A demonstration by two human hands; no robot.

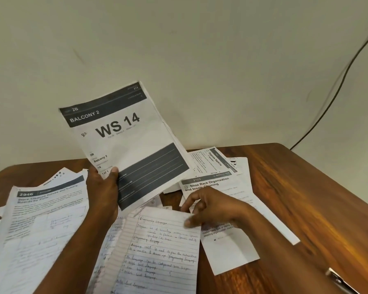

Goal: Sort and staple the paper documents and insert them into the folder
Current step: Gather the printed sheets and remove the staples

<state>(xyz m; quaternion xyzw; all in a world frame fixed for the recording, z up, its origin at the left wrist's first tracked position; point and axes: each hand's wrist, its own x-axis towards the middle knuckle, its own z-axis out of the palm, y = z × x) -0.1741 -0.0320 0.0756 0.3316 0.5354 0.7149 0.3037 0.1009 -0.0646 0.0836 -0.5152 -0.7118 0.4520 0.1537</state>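
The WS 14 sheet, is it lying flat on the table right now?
No, the left hand grips the WS 14 sheet by its lower edge, raised above the table.
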